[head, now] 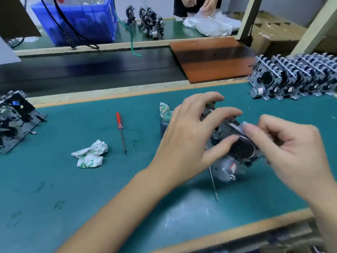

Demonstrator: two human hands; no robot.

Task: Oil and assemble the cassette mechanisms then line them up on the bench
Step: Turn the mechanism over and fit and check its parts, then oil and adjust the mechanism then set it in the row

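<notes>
Got one cassette mechanism (235, 145) up off the green bench mat (54, 179), a bit right of the middle, tilted with its silver motor (225, 170) hanging at the bottom. My left hand (189, 137) is wrapped over the top and left side of it, fingers curled around the frame and thumb pressed on the black flywheel side. My right hand (290, 145) is at its right edge, fingers curled in and pinching at the frame there, though it's blurry so I can't tell exactly what bit I've got.

A thin metal rod (213, 185) lies on the mat right under it. The red-handled screwdriver (120, 132) sits left of centre, with a crumpled stained rag (90, 154) beside it and another rag (165, 110) tucked behind my left hand. Finished mechanisms (295, 77) stand in a row at the far right corner. More units (14, 119) are piled at the left edge.
</notes>
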